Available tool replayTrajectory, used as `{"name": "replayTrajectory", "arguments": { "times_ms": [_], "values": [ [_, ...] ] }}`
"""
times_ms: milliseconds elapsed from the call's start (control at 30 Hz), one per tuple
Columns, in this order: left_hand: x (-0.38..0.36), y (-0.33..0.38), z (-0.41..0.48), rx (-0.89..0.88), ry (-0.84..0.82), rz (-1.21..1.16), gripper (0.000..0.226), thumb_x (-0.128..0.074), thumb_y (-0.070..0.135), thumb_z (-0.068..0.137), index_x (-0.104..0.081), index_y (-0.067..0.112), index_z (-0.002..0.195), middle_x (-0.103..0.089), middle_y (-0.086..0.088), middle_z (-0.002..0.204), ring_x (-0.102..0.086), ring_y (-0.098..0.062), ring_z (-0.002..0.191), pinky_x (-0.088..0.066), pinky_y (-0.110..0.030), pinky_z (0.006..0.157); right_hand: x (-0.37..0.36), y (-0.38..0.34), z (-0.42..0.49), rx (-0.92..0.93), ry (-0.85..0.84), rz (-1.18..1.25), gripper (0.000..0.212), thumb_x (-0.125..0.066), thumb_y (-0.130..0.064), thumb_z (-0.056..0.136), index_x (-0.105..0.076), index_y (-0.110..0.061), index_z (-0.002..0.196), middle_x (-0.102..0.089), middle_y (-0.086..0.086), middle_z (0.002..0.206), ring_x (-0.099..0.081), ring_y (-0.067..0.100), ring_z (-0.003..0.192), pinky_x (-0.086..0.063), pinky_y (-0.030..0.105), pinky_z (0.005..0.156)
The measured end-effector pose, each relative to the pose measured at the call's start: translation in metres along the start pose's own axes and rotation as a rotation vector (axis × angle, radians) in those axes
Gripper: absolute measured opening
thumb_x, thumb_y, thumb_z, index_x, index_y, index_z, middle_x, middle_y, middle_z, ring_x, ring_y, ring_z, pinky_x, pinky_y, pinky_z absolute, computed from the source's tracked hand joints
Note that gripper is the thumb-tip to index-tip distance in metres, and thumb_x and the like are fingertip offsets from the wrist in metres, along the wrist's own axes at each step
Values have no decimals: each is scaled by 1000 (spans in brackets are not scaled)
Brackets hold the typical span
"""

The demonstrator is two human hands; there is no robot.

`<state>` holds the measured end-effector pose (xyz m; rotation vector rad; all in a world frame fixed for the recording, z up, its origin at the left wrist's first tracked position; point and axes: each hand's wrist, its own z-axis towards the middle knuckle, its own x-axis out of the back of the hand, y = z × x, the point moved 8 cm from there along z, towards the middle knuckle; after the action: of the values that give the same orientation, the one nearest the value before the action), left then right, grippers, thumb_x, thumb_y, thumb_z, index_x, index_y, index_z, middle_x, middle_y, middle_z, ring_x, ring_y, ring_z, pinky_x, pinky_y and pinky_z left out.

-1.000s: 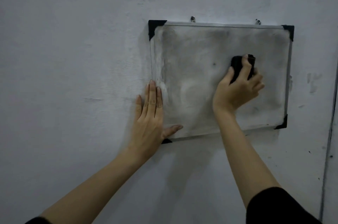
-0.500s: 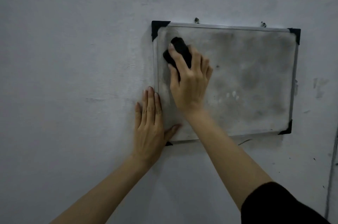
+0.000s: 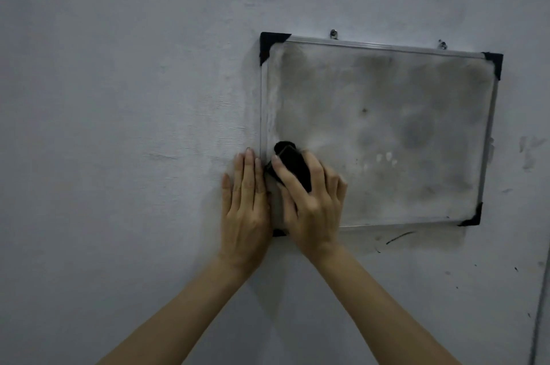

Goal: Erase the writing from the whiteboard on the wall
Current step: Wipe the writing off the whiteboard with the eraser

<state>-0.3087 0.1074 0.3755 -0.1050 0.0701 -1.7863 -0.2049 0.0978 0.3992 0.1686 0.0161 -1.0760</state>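
Observation:
A small whiteboard [image 3: 387,114] with a metal frame and black corner caps hangs on the wall, its surface smeared grey with no readable writing. My right hand [image 3: 312,201] grips a black eraser [image 3: 291,163] pressed against the board's lower left part. My left hand [image 3: 245,204] lies flat on the wall, fingers together, along the board's left frame near the lower left corner. That corner cap is mostly hidden behind my hands.
Two hooks [image 3: 334,34] hold the board's top edge. The grey wall [image 3: 119,126] shows dark marker streaks [image 3: 398,236] under the board and smudges [image 3: 528,150] to its right. A vertical line [image 3: 540,305] runs down the far right.
My right hand has carried the eraser from the board's right side to its upper left, then down to the lower left beside my left hand. My left hand has stayed flat.

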Motion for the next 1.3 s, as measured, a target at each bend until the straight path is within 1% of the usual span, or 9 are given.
{"name": "replayTrajectory", "arguments": {
  "times_ms": [233,400,533,733,900,1033,1167,1233,1300],
  "values": [
    [-1,0,-6,0,-2,5,53,-51,-2,96,-30,-11,144,-28,-26,153,-26,-37,144,-15,-50,121,-11,12,71,-101,54,-22,39,-69,-14,90,-65,-28,127,-61,11,126,-51,28,108,-43,44,88],
    [3,0,-5,17,6,-35,56,-55,-2,94,-31,-11,144,-29,-26,152,-28,-36,143,-14,-49,121,-6,-3,19,-158,59,-13,42,-66,-13,92,-61,-29,131,-58,13,130,-53,32,108,-43,44,88],
    [1,0,-5,12,-12,-49,46,-41,3,100,-33,-11,143,-29,-25,153,-28,-37,143,-15,-49,121,4,24,-17,-92,19,-55,48,-66,-10,91,-55,-28,133,-53,16,130,-56,36,106,-41,42,87],
    [2,0,-6,16,21,-62,46,-43,1,99,-34,-11,143,-32,-24,152,-29,-37,143,-19,-48,120,42,152,-17,-477,197,-147,33,-61,-20,97,-62,-19,130,-57,20,123,-52,38,101,-33,32,90],
    [4,1,-7,11,46,-59,53,-52,-5,93,-35,-11,143,-33,-25,151,-30,-37,143,-22,-49,119,36,141,-15,-872,339,-140,36,-63,-22,92,-62,-24,128,-56,18,124,-50,37,105,-44,44,84],
    [3,1,-8,1,33,-44,51,-50,-7,94,-34,-12,142,-33,-27,150,-30,-38,142,-22,-51,119,9,47,-4,-570,230,-77,34,-60,-24,96,-60,-26,130,-56,18,129,-48,32,107,-36,37,84],
    [2,0,-7,7,19,-63,43,-37,-4,100,-33,-13,142,-32,-28,150,-29,-38,143,-20,-50,120,-6,12,-6,-225,84,-52,35,-58,-25,99,-54,-28,133,-54,16,129,-55,33,107,-45,44,87],
    [1,0,-6,-1,20,-56,49,-45,-8,95,-32,-13,143,-31,-28,151,-28,-38,143,-19,-50,120,-3,34,-5,-177,58,-59,38,-60,-23,98,-53,-28,135,-51,15,130,-57,35,105,-44,44,86],
    [1,1,-7,0,28,-40,55,-53,-9,91,-33,-13,142,-32,-27,151,-28,-38,143,-19,-50,120,7,72,-5,-270,87,-78,38,-62,-20,95,-58,-25,133,-54,18,128,-56,37,104,-41,42,87]
  ]
}}
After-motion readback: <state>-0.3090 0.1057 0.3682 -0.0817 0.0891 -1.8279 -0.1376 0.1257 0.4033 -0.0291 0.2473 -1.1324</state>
